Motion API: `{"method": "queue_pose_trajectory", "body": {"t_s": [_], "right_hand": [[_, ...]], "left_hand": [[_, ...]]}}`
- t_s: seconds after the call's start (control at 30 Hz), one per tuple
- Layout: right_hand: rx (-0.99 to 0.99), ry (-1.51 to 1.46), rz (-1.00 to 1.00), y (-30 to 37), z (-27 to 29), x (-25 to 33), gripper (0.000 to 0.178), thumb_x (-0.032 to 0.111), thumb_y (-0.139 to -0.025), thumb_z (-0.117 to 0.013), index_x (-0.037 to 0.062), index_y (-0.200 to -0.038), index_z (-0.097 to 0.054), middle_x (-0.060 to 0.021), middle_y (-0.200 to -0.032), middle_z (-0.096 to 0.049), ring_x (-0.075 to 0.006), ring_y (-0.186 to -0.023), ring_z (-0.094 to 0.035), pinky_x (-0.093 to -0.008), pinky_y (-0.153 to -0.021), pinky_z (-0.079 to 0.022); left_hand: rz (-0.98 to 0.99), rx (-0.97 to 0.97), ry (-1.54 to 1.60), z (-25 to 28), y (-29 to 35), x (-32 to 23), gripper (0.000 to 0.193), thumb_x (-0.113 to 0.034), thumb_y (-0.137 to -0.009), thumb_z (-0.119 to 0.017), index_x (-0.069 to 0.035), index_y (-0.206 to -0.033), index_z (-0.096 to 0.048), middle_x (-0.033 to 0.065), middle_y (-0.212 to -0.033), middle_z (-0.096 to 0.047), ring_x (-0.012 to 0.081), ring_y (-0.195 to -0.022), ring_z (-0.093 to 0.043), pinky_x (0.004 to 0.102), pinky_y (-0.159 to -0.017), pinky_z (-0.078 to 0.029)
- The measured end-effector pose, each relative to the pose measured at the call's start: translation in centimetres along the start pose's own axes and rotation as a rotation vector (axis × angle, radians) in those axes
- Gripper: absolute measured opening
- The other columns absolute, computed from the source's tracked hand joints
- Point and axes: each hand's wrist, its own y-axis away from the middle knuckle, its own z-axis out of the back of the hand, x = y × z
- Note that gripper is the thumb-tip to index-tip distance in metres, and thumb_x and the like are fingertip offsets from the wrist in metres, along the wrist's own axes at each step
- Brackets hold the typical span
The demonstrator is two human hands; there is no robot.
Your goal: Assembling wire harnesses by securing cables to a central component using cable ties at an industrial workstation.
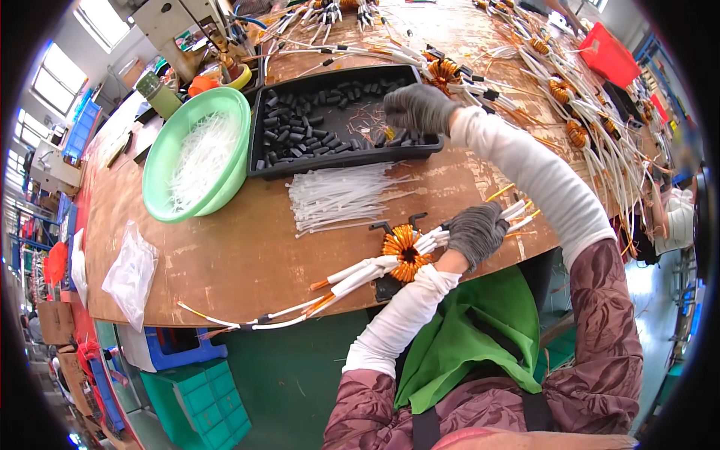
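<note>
In a dark grey glove, my left hand [478, 234] is closed around the white-sleeved wires [431, 240] of a copper-wound ring coil [406, 253]. The coil lies near the table's front edge against a small black holder [388, 289], its other sleeved leads stretching out to the left. My right hand [421, 109], gloved alike, is over the right part of a black tray [341, 157]. Its fingers are curled in, and whatever they hold is hidden. Short black tubes [300, 139] fill much of the tray, with thin copper wire scraps [367, 124] among them.
White cable ties [337, 196] lie between tray and coil. A green basin [241, 135] of clear thin strips stands left, near a plastic bag [131, 274]. More wound coils [559, 90] with leads cover the right side. A machine [180, 30] stands at the back left.
</note>
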Motion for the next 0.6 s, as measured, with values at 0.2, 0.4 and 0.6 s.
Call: {"method": "queue_pose_trajectory", "body": {"t_s": [0.2, 0.4, 0.6], "right_hand": [[0.172, 0.034, 0.227, -6.0, -4.4, -0.3, 0.033, 0.021, -0.071, -0.064, 0.012, -0.102, -0.063, -0.01, -0.095, -0.066, -0.0276, -0.087, -0.063, -0.0353, -0.075, -0.049], [0.248, 0.075, 0.305, -10.4, -8.1, 2.7, 0.036, 0.011, -0.068, -0.064, 0.0147, -0.104, -0.062, -0.017, -0.102, -0.057, -0.0335, -0.088, -0.059, -0.0365, -0.074, -0.048], [0.567, -0.188, 0.238, -12.0, -8.0, 2.3, 0.038, 0.014, -0.064, -0.071, 0.0059, -0.1, -0.062, -0.015, -0.091, -0.065, -0.0305, -0.084, -0.062, -0.0359, -0.075, -0.047]], "left_hand": [[-0.049, -0.082, 0.041, -0.7, 0.1, -0.1, 0.021, -0.025, -0.08, -0.056, -0.004, -0.08, -0.056, 0.0186, -0.071, -0.058, 0.0373, -0.067, -0.058, 0.0475, -0.063, -0.045], [-0.103, 0.176, -0.359, -1.3, 0.6, 0.3, 0.023, -0.021, -0.077, -0.051, -0.004, -0.072, -0.065, 0.0153, -0.068, -0.059, 0.0322, -0.069, -0.059, 0.0458, -0.059, -0.045], [-0.03, 0.098, -0.272, -0.9, 0.5, -0.1, 0.024, -0.023, -0.076, -0.053, -0.002, -0.074, -0.064, 0.0155, -0.073, -0.06, 0.0295, -0.068, -0.06, 0.0433, -0.056, -0.046]]}}
